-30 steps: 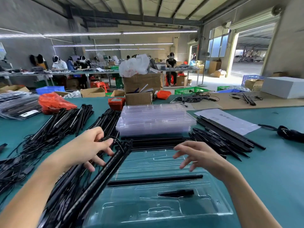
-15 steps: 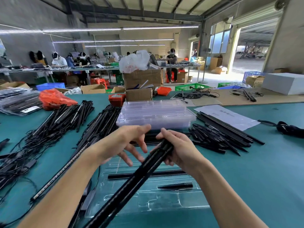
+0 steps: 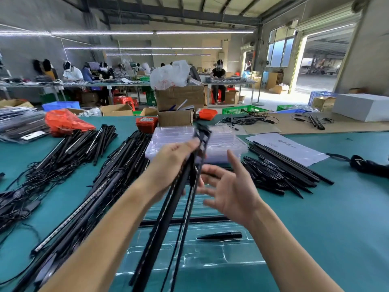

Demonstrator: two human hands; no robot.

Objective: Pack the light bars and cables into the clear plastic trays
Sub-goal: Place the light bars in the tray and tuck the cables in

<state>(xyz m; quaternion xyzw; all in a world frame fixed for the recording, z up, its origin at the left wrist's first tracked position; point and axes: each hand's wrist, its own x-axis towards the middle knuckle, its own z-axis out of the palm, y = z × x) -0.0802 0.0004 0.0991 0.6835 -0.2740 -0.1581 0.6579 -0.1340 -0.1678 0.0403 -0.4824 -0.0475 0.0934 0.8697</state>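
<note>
My green table (image 3: 347, 218) carries light bar piles (image 3: 69, 148) at its left, stacked clear trays (image 3: 174, 142) centre, one open tray (image 3: 210, 256) at its near edge.

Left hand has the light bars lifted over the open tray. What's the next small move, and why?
Probably bring the open right hand onto the bundle of black light bars to steady it. The left hand alone grips the bundle near its top, the bars splay apart lower down, and the clear plastic tray below already holds a long black bar and a short black piece.

Both forearms are bare to the frame edge, and the 2 hands (image 3: 210, 175) wear no gloves or rings.
</note>
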